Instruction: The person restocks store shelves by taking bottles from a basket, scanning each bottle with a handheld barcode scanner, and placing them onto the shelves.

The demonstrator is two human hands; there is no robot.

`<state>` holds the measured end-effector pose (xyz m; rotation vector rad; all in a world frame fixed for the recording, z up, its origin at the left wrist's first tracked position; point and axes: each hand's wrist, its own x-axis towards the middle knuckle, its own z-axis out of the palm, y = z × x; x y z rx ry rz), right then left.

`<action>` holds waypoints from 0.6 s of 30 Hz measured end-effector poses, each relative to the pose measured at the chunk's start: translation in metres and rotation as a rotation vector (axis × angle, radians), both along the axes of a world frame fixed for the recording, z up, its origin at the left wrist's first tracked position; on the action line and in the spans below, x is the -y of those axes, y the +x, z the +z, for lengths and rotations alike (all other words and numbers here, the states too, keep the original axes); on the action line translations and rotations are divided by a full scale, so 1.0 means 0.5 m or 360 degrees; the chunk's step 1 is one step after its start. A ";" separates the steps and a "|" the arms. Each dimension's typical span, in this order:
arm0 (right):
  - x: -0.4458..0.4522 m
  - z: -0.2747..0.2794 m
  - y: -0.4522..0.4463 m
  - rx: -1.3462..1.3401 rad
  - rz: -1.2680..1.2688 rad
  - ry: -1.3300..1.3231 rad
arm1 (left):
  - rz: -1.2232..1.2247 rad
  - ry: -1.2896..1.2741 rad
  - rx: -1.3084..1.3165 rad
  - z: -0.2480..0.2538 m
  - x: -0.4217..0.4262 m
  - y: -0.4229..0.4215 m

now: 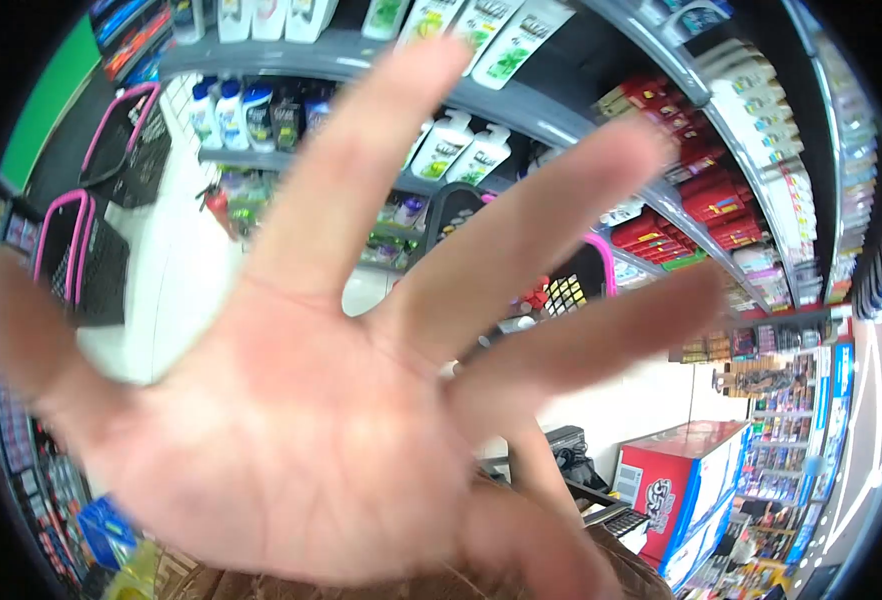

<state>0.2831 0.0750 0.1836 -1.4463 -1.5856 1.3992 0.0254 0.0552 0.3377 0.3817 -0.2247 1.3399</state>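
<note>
My left hand (301, 440) fills much of the head view, close to the camera, palm facing it. Its fingers are spread wide and slightly blurred, and nothing is in it. Past the fingertips stand white bottles with green labels (446, 150) on a shelf. A narrow strip of what looks like an arm (539, 465) shows below the fingers on the right; my right hand itself cannot be seen. Brown clothing (601, 560) lies under the palm.
Grey store shelves (261, 58) carry bottles and red packs (716, 195). Black baskets with pink handles (101, 260) stand at left, and another (601, 270) sits behind my fingers. A red and blue box-shaped unit (676, 490) stands at lower right.
</note>
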 end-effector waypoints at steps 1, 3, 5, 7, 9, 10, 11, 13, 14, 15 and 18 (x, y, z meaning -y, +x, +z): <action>0.011 0.002 -0.020 -0.0168 -0.0003 0.0135 | -0.0022 0.0044 -0.0017 0.007 0.003 -0.020; 0.030 0.012 -0.039 -0.0076 -0.0128 -0.0092 | 0.0064 0.0094 -0.0374 -0.056 -0.011 -0.033; 0.043 0.003 -0.040 -0.0052 -0.0162 -0.0085 | 0.0147 -0.0046 -0.1411 -0.217 -0.044 -0.040; 0.054 -0.004 -0.032 -0.0036 -0.0167 -0.0106 | 0.0003 -0.0129 -0.1940 -0.325 -0.042 -0.034; 0.058 -0.029 0.000 0.0066 -0.0106 -0.0113 | -0.0145 -0.0105 -0.2116 -0.375 -0.043 -0.026; 0.055 -0.042 0.019 0.0063 -0.0150 -0.0130 | -0.0170 -0.0174 -0.1988 -0.388 -0.047 -0.018; 0.051 -0.052 0.038 0.0218 -0.0167 -0.0158 | -0.0190 -0.0251 -0.1859 -0.403 -0.050 -0.011; 0.038 -0.058 0.073 0.0409 -0.0263 -0.0261 | -0.0199 -0.0261 -0.1896 -0.452 -0.065 0.001; 0.030 -0.078 0.104 0.0401 -0.0284 -0.0275 | -0.0171 -0.0276 -0.1925 -0.468 -0.074 0.009; 0.022 -0.115 0.149 0.0487 -0.0330 -0.0271 | -0.0189 -0.0273 -0.1932 -0.482 -0.082 0.018; -0.018 -0.165 0.277 0.0657 -0.0535 -0.0166 | -0.0160 -0.0281 -0.2117 -0.507 -0.137 0.078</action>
